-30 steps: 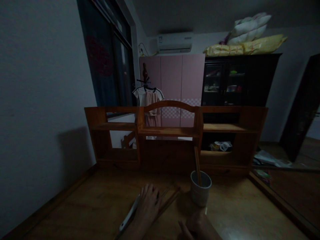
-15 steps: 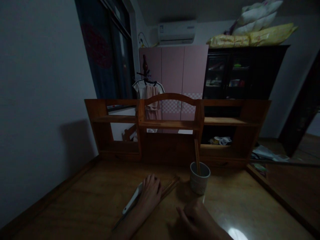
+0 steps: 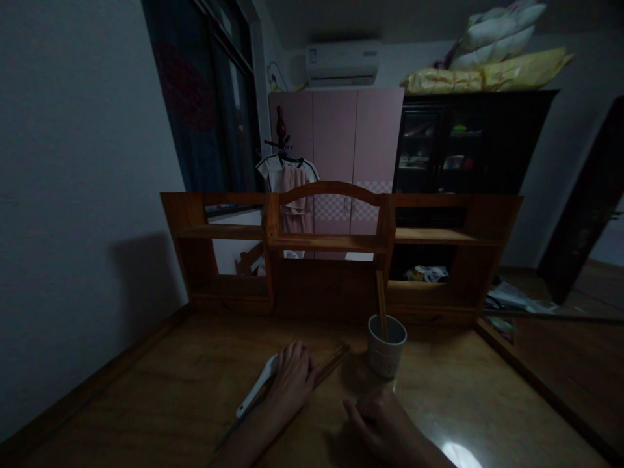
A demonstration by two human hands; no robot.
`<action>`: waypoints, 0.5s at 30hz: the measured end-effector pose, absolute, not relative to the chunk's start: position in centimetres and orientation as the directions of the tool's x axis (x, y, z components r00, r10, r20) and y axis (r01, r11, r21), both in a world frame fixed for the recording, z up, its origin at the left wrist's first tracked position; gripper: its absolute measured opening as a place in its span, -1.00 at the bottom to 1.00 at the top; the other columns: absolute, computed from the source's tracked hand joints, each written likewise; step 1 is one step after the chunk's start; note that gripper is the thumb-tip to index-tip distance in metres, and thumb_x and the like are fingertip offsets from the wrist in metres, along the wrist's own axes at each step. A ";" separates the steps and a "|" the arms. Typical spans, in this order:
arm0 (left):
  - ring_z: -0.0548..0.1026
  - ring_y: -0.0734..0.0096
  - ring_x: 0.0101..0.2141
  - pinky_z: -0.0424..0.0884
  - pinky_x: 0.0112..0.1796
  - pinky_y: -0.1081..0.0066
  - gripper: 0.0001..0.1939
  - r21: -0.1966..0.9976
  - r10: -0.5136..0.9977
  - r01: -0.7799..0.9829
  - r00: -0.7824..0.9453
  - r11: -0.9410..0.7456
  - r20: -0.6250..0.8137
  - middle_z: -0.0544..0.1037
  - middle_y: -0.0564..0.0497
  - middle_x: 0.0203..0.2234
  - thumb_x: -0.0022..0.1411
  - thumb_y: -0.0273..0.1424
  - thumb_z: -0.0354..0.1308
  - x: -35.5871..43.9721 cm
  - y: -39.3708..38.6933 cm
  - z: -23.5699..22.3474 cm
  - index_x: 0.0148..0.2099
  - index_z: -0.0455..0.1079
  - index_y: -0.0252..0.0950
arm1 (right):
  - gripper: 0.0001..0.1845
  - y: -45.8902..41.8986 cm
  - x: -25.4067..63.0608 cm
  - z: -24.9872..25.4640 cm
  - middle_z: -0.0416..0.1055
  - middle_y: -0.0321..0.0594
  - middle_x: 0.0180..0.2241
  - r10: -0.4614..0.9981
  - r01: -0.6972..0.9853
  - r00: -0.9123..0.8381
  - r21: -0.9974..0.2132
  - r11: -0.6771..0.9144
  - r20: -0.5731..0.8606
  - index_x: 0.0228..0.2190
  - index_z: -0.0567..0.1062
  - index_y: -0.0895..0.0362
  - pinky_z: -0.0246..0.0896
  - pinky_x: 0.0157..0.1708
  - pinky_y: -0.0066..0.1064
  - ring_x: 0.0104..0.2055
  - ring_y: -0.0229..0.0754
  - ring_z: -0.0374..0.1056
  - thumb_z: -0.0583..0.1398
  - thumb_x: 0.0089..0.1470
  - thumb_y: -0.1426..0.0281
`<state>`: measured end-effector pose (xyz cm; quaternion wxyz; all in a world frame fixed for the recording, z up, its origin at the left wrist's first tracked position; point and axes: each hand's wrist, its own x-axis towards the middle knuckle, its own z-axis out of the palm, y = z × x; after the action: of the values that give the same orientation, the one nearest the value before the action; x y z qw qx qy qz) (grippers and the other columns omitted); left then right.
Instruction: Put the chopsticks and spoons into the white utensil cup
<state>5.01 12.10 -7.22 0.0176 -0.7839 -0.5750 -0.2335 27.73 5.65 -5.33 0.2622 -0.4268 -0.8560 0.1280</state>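
Observation:
My left hand (image 3: pixel 291 376) rests on the tabletop with its fingers bent over a bundle of wooden chopsticks (image 3: pixel 334 363), whose ends stick out past it to the right. Against its left side lies a white spoon (image 3: pixel 253 395), its bowl partly covered by the fingers. A thin dark utensil runs out from under the forearm; its kind is unclear. My right hand (image 3: pixel 380 416) is curled into a loose fist on the table, with nothing visible in it. Just beyond it stands a pale cup (image 3: pixel 387 351) with a pair of chopsticks (image 3: pixel 381 305) upright inside.
A wooden shelf unit (image 3: pixel 326 244) spans the back of the table (image 3: pixel 170 390). The wall (image 3: pixel 73 195) borders the left side, and a raised wooden edge (image 3: pixel 536 383) runs along the right. Pink and black cabinets stand farther back.
The view has shifted very slightly. Both hands, the cup, the spoon and the chopsticks keep nearly the same places.

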 end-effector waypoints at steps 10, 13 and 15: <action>0.26 0.11 0.00 0.17 0.04 0.11 -0.87 0.287 0.900 0.887 0.252 -0.362 0.356 0.34 -0.14 -0.05 0.25 -0.34 0.07 5.0 11.8 -6.3 -0.23 0.36 -0.30 | -0.44 5.9 28.0 -5.6 0.11 -0.36 -0.68 0.805 0.657 -0.492 -0.466 0.593 0.331 -0.67 0.23 0.20 -0.22 -0.56 -0.45 -0.65 -0.43 -0.05 -0.07 0.32 0.23; 0.26 0.11 0.02 0.17 0.06 0.10 -0.86 0.301 0.908 0.882 0.263 -0.364 0.327 0.34 -0.14 -0.03 0.26 -0.32 0.09 5.2 11.4 -5.6 -0.23 0.36 -0.30 | -0.44 6.0 28.0 -5.7 0.10 -0.37 -0.69 0.807 0.657 -0.498 -0.469 0.590 0.318 -0.67 0.21 0.20 -0.22 -0.57 -0.45 -0.65 -0.43 -0.06 -0.06 0.32 0.23; 0.24 0.10 0.06 0.14 0.10 0.10 -0.84 0.303 0.902 0.873 0.279 -0.381 0.330 0.34 -0.14 -0.01 0.26 -0.30 0.10 5.4 11.2 -5.4 -0.22 0.37 -0.30 | -0.44 6.0 28.0 -5.6 0.09 -0.37 -0.69 0.804 0.657 -0.501 -0.465 0.594 0.319 -0.68 0.21 0.20 -0.23 -0.57 -0.44 -0.66 -0.43 -0.06 -0.06 0.32 0.23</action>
<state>5.36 11.22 -5.43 -0.0311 -0.7990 -0.5554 -0.2283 28.03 6.03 -5.65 0.2581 -0.4276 -0.8545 0.1428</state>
